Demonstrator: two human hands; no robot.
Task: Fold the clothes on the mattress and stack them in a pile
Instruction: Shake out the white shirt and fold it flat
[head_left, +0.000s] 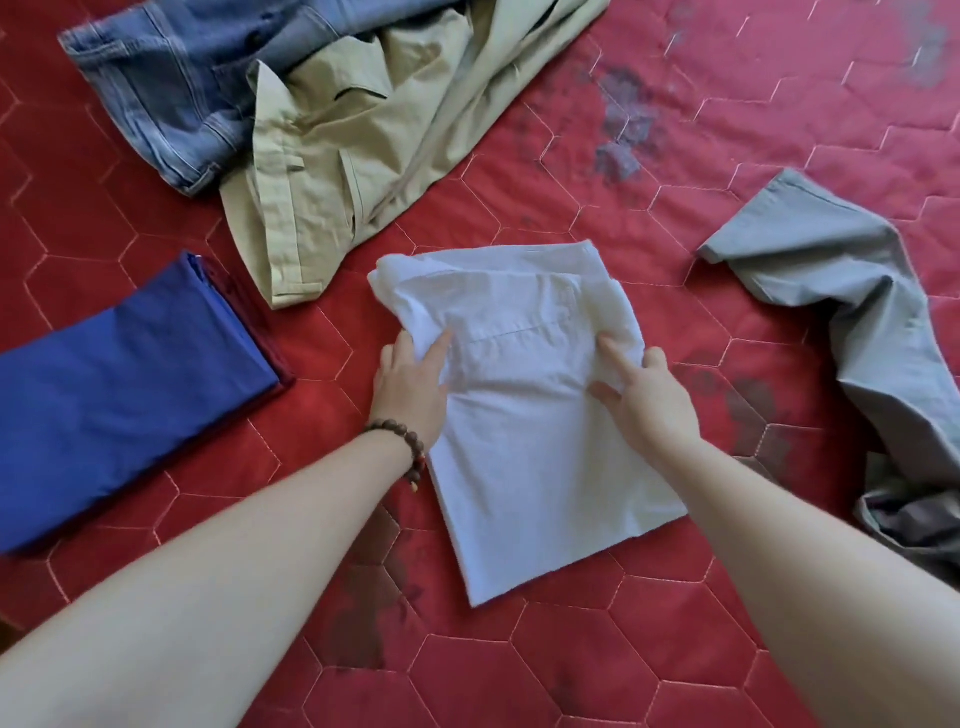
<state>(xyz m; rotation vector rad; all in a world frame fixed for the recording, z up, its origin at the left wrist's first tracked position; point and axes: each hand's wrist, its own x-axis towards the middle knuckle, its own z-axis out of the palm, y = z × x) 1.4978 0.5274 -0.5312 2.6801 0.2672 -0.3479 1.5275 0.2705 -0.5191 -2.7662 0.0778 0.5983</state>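
Note:
A white shirt (524, 441) lies partly folded in the middle of the red quilted mattress (597, 649). My left hand (410, 384), with a bead bracelet at the wrist, grips the shirt's left folded edge. My right hand (649, 400) pinches the shirt's right edge, fingers curled over the cloth. To the left lies a folded blue garment (119, 395) on top of a dark red one (260, 322), forming a pile. Unfolded clothes lie around: blue jeans (171, 88) and a khaki garment (363, 135) at the back, grey trousers (852, 312) at the right.
Dark stains mark the mattress at the back right (623, 119) and near the front (374, 613). Bare mattress shows in front of the shirt and between the piles.

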